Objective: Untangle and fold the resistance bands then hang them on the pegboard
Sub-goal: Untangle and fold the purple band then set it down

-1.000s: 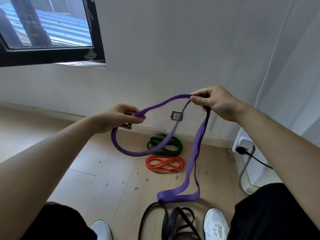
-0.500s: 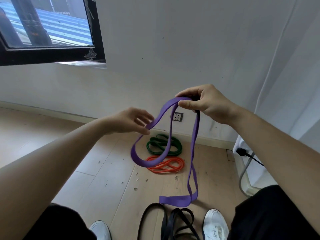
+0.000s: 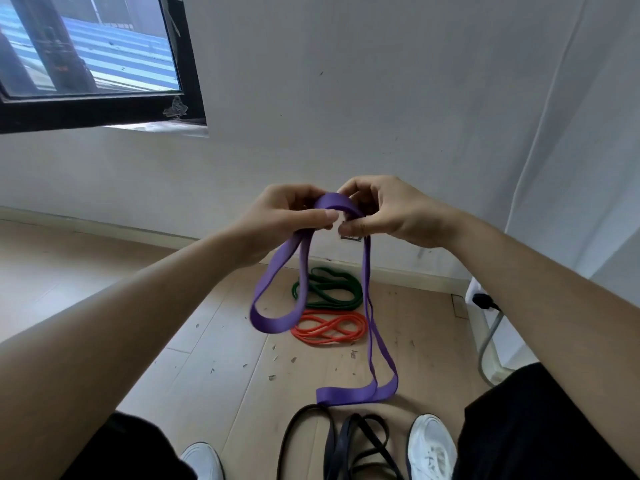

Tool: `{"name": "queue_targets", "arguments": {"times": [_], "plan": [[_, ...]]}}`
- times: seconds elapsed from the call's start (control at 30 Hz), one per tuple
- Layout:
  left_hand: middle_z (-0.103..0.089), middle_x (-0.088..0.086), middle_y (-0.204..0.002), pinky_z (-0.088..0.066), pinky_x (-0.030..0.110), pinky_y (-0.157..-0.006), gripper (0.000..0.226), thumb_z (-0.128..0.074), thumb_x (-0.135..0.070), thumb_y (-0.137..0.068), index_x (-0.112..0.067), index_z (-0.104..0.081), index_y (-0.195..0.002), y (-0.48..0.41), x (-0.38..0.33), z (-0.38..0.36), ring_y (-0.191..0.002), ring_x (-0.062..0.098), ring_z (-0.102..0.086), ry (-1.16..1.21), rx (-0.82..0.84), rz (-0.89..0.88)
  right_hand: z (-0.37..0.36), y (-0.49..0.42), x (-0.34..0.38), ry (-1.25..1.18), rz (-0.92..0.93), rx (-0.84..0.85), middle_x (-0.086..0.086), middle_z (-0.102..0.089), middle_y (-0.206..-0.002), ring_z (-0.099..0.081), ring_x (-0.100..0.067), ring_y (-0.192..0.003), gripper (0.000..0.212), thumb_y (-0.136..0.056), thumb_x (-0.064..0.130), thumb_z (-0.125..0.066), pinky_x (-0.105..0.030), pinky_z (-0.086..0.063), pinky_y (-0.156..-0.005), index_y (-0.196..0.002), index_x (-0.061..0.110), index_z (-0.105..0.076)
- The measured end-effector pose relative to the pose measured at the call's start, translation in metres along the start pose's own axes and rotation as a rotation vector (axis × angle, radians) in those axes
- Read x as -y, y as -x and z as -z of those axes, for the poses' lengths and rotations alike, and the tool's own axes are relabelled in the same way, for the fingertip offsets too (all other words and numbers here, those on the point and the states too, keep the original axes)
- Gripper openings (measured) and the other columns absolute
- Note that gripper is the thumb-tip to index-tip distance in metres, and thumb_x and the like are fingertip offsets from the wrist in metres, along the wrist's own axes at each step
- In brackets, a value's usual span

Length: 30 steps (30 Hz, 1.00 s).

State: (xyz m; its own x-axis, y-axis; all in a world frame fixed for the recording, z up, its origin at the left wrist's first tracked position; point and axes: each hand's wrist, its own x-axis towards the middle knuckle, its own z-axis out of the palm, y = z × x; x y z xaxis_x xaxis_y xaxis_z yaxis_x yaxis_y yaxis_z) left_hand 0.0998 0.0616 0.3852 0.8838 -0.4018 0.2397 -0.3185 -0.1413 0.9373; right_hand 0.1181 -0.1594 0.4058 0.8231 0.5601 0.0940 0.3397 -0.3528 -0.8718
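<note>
Hands now together, left hand (image 3: 287, 216), right hand (image 3: 388, 211) pinching purple band (image 3: 277, 271); green band (image 3: 332, 289), orange band (image 3: 329, 329) beneath.

Pale wood floor (image 3: 104, 278), speckled with small debris. Lying on it: green band (image 3: 332, 287) near wall, orange band (image 3: 329, 330) just beside, black bands (image 3: 349, 445) between white shoes (image 3: 431, 445).

bare room corner, daylight from one window

a black-framed window (image 3: 93, 60) sits high on the left of a plain white wall (image 3: 381, 98). pale wood-look floor (image 3: 86, 271) meets a light skirting board (image 3: 104, 226), with small dark flecks scattered on it. a white curtain (image 3: 588, 133) hangs at right, above a white unit with a black plug (image 3: 483, 301).
</note>
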Motion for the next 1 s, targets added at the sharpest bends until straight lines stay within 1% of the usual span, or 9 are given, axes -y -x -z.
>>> {"name": "queue_targets", "arguments": {"times": [0.13,0.27,0.4,0.53,0.63,0.7,0.77,0.87,1.0], "plan": [[-0.071,0.008,-0.097,-0.056,0.03,-0.093,0.033,-0.073,-0.021,-0.082,-0.007,-0.067,-0.112,-0.002,-0.007,0.002,-0.09,0.019,-0.069,0.141,-0.079,-0.036,-0.005,-0.008,-0.022,0.05,-0.075,0.04,-0.008,-0.063,-0.092,-0.063,-0.019,-0.086,0.029,-0.083,0.005,-0.079,-0.034,-0.054,-0.085,-0.109,0.008,-0.066],[-0.07,-0.003,-0.093,-0.053,0.035,-0.098,0.019,-0.064,-0.019,-0.095,-0.012,-0.067,-0.112,-0.002,-0.013,0.028,-0.096,0.02,-0.067,0.264,-0.224,-0.051,-0.017,-0.01,-0.056,0.241,-0.216,0.126,-0.007,-0.065,-0.098,-0.065,-0.014,-0.088,0.025,-0.084,0.005,-0.077,-0.025,-0.053,-0.08,-0.107,0.006,-0.067],[-0.067,-0.003,-0.094,-0.053,0.033,-0.095,0.016,-0.059,-0.018,-0.1,-0.015,-0.067,-0.113,0.001,0.0,0.051,-0.097,0.018,-0.069,0.281,-0.322,-0.007,-0.017,-0.016,-0.069,0.236,-0.258,0.102,-0.004,-0.064,-0.092,-0.065,-0.014,-0.084,0.023,-0.082,0.002,-0.078,-0.024,-0.053,-0.076,-0.102,0.007,-0.067],[-0.066,0.002,-0.103,-0.054,0.035,-0.097,0.019,-0.058,-0.015,-0.1,-0.013,-0.065,-0.117,0.009,0.023,0.075,-0.105,0.024,-0.068,0.154,-0.345,0.106,0.0,-0.015,-0.059,0.086,-0.239,-0.01,-0.012,-0.066,-0.093,-0.069,-0.025,-0.086,0.034,-0.081,-0.002,-0.078,-0.038,-0.061,-0.084,-0.112,-0.003,-0.063],[-0.067,0.01,-0.112,-0.054,0.033,-0.092,0.021,-0.059,-0.012,-0.099,-0.013,-0.064,-0.119,0.016,0.046,0.089,-0.111,0.03,-0.066,-0.117,-0.266,0.241,0.011,-0.012,-0.048,0.051,-0.156,-0.151,-0.022,-0.07,-0.096,-0.071,-0.03,-0.087,0.027,-0.082,0.002,-0.079,-0.044,-0.062,-0.082,-0.107,0.0,-0.068],[-0.065,0.013,-0.117,-0.054,0.038,-0.095,0.024,-0.06,-0.012,-0.099,-0.014,-0.061,-0.123,0.019,0.061,0.091,-0.112,0.03,-0.064,-0.316,-0.138,0.337,0.013,-0.013,-0.04,-0.005,-0.087,-0.235,-0.017,-0.07,-0.091,-0.07,-0.027,-0.081,0.023,-0.085,0.005,-0.077,-0.036,-0.06,-0.073,-0.107,0.003,-0.07],[-0.064,0.012,-0.118,-0.053,0.043,-0.098,0.025,-0.06,-0.01,-0.098,-0.015,-0.06,-0.123,0.021,0.072,0.086,-0.112,0.03,-0.063,-0.446,-0.017,0.395,0.01,-0.015,-0.03,-0.055,-0.022,-0.289,-0.008,-0.07,-0.089,-0.067,-0.019,-0.079,0.025,-0.089,0.011,-0.075,-0.028,-0.058,-0.073,-0.113,0.005,-0.071],[-0.066,0.005,-0.116,-0.052,0.044,-0.101,0.026,-0.061,-0.009,-0.098,-0.017,-0.059,-0.122,0.018,0.074,0.076,-0.111,0.024,-0.064,-0.513,0.04,0.402,0.004,-0.018,-0.015,-0.03,0.069,-0.338,0.003,-0.068,-0.09,-0.062,-0.008,-0.081,0.03,-0.092,0.016,-0.072,-0.028,-0.057,-0.082,-0.121,0.009,-0.07],[-0.068,-0.001,-0.117,-0.053,0.041,-0.101,0.029,-0.063,-0.01,-0.096,-0.018,-0.06,-0.124,0.012,0.07,0.066,-0.111,0.017,-0.065,-0.5,0.09,0.374,-0.001,-0.022,0.002,-0.058,0.147,-0.381,0.002,-0.061,-0.087,-0.054,-0.012,-0.076,0.02,-0.096,0.018,-0.067,-0.039,-0.056,-0.079,-0.116,0.019,-0.069]]}}
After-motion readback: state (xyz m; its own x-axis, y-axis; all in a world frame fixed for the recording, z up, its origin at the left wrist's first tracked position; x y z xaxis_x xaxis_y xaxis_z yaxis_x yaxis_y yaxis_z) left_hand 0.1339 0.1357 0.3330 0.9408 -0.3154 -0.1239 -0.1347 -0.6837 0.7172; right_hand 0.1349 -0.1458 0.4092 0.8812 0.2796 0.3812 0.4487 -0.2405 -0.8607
